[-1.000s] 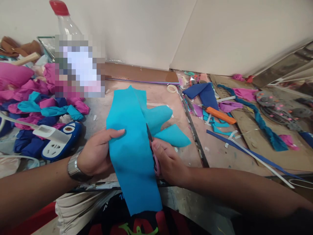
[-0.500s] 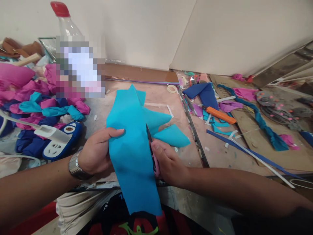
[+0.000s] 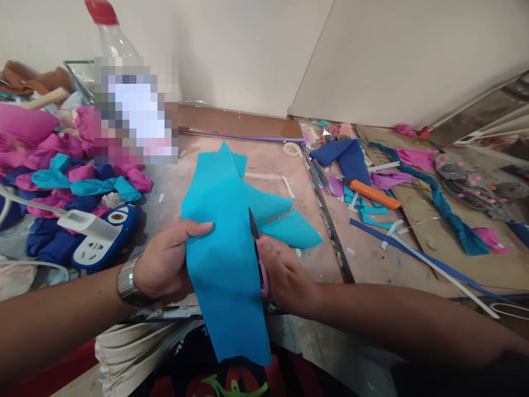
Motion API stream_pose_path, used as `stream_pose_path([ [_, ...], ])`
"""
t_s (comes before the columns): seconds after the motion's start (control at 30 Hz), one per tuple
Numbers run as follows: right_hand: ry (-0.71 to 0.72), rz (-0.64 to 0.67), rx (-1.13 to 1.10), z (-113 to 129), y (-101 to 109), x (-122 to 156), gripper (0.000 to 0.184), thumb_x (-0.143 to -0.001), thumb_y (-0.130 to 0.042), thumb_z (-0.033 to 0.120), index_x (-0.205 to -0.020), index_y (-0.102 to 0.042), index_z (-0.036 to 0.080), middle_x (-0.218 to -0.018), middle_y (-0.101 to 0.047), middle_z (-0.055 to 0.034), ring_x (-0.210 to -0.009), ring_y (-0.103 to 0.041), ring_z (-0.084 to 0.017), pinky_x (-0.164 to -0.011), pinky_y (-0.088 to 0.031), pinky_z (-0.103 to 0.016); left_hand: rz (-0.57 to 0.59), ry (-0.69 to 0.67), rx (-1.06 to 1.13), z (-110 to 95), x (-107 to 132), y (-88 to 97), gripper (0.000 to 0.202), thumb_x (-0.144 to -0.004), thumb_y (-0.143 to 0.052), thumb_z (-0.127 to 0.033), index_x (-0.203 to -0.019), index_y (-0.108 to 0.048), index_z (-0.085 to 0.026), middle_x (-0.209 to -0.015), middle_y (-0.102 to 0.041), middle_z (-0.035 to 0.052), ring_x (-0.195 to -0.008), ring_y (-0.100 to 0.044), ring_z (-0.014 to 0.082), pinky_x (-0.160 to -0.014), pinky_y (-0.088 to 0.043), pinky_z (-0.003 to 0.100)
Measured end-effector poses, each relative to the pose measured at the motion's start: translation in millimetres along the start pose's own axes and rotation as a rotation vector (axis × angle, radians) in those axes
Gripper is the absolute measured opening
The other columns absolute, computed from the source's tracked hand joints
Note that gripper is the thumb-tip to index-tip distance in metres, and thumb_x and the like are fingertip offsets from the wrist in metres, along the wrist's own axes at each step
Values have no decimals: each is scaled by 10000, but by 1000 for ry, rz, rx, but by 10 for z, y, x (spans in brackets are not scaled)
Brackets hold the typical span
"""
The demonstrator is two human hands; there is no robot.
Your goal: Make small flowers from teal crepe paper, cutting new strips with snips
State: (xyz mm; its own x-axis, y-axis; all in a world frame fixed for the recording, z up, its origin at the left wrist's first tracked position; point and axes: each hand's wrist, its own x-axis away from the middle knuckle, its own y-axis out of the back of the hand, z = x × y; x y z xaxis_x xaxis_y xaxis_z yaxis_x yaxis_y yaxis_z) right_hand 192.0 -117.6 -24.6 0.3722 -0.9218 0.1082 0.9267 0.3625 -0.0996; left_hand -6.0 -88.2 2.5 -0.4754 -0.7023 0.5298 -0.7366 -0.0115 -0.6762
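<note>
A long piece of turquoise fabric (image 3: 223, 259) hangs over the table's front edge. My left hand (image 3: 165, 259) grips its left side, thumb on top and the other fingers hidden beneath. In my right hand (image 3: 285, 275) is a pair of scissors (image 3: 263, 275) with pink handles, closed around by my fingers. The dark blade points away from me and lies against the fabric's right edge. Beyond the blade the cloth spreads into two pointed flaps on the right, with a narrow gap between them. The lower blade is hidden by the cloth.
At left lie bunched pink and blue fabric pieces (image 3: 53, 143) and a blue-and-white power strip (image 3: 107, 237). A red-capped bottle (image 3: 118, 44) stands behind. To the right are an orange utility knife (image 3: 374, 193), fabric scraps, a tape roll (image 3: 291, 149) and cardboard (image 3: 433, 237).
The fabric and both hands have shifted very slightly right. The gap between the two right-hand flaps looks narrower now. Both hands keep their hold.
</note>
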Motion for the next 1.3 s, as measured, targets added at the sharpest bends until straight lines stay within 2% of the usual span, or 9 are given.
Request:
stream_pose_path([
  [0.3, -18, -31, 12, 23, -17, 2, 607, -995, -418, 716, -604, -468, 255, -455, -483, 21, -440, -464, -142, -462, -387, -297, -5, 4, 38, 6, 7, -13, 614, -840, -702, -269, -1412, -571, -86, -1245, -744, 180, -1164, -693, 428, -1016, -535, 627],
  [0.57, -36, -35, 21, 13, -9, -3, 604, -980, -420, 743, -635, -469, 250, -474, -488, 27, -448, -462, -137, -465, -394, -289, -14, 10, 26, 19, 2, -13, 590, -791, -747, -287, -1320, -628, -55, -1234, -742, 209, -1175, -682, 449, -1009, -543, 634],
  [0.8, -38, -57, 65, 43, -12, -9, 581, -972, -446, 741, -650, -459, 258, -462, -477, 36, -435, -464, -138, -467, -406, -296, 67, 30, 25, 27, -1, -9, 573, -776, -771, -323, -1289, -670, -88, -1247, -739, 208, -1164, -693, 443, -998, -558, 638],
  [0.93, -40, -54, 44, 35, -12, -7, 582, -971, -454, 739, -649, -461, 255, -463, -479, 37, -437, -463, -135, -457, -391, -291, 47, 16, 13, 35, -2, -10, 560, -776, -776, -331, -1270, -692, -81, -1258, -732, 213, -1176, -689, 443, -1002, -563, 626],
  [1.07, -36, -48, 10, 24, -19, 2, 592, -970, -436, 749, -648, -459, 253, -456, -467, 39, -436, -438, -137, -456, -378, -296, 122, -7, 22, 42, -5, -3, 498, -803, -746, -302, -1254, -710, -95, -1276, -728, 194, -1218, -671, 431, -1011, -566, 607],
  [1.2, -69, -48, -2, 34, -15, -1, 609, -940, -439, 790, -652, -455, 253, -484, -472, 35, -462, -446, -144, -467, -379, -305, 66, 10, -3, 56, 5, 11, 436, -819, -736, -295, -1209, -721, -102, -1177, -770, 178, -1104, -726, 429, -926, -607, 599],
  [1.3, -67, -55, -6, 43, -4, -12, 599, -939, -456, 781, -659, -448, 252, -519, -471, 31, -489, -449, -146, -490, -375, -309, 65, -8, -10, 72, 19, 6, 376, -838, -710, -259, -1179, -723, -103, -1131, -787, 162, -1047, -750, 405, -855, -643, 524],
])
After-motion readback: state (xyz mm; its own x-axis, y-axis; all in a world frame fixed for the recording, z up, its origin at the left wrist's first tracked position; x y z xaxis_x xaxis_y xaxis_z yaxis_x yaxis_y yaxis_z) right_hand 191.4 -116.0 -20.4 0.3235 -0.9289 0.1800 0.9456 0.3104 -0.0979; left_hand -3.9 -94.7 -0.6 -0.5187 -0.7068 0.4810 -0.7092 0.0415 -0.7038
